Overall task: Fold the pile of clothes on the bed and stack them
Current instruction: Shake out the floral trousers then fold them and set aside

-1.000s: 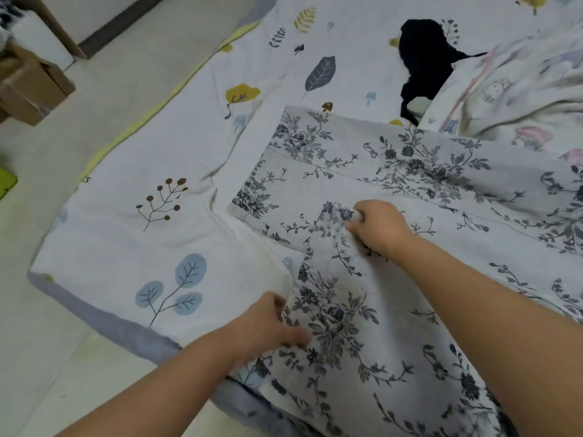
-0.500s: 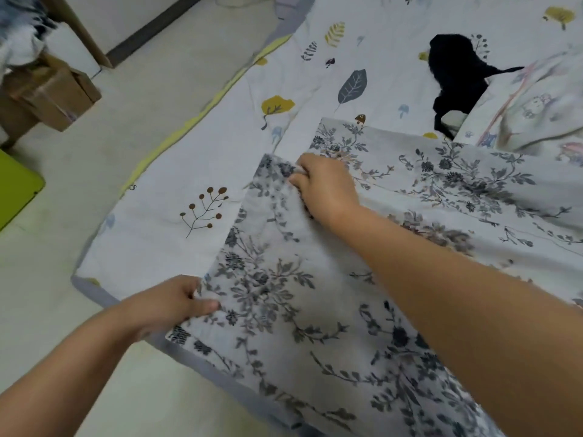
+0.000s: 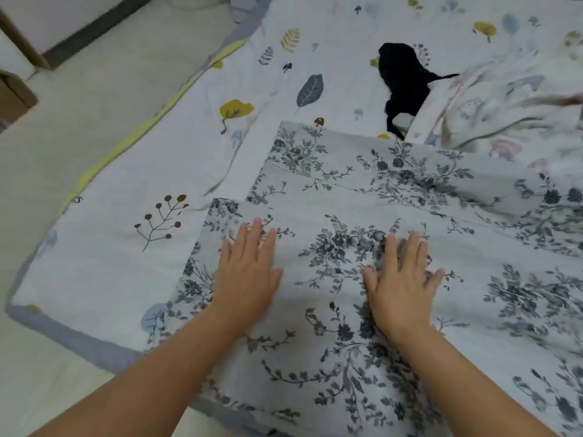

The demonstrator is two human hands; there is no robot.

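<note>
— Fingers (image 3: 257,234) on the left hand (image 3: 247,279) are straight and lie flat. What are they touching?

— They press down on the flowery cloth (image 3: 394,326). It is pale with dark gray flowers and twigs all over it. The hand holds nothing, it just lies on top.

— And the right hand (image 3: 400,288)?

— Same thing. Its fingers are spread out and straight, palm down on the flowery cloth. It is a bit blurry, but it grips nothing.

— Where is the cloth?

— It lies spread on the bed cover (image 3: 126,247), near the corner of the bed. The top layer has its corner just past the left hand. Under it a second layer of the same cloth sticks out farther up the bed.

— What does the bed cover look like?

— White, with little leaves, twigs and mushrooms on it. It has a gray edge and a yellow strip along the side.

— Are there more clothes?

— Yes. A black piece of clothing (image 3: 403,77) lies crumpled farther up the bed, well apart from the hands. Just beside it, on the right, is a bunched-up white cloth (image 3: 504,105) with pink and blue pictures.

— And beside the bed?

— The pale floor (image 3: 79,105), and a brown box (image 3: 14,96) at the left edge.
</note>
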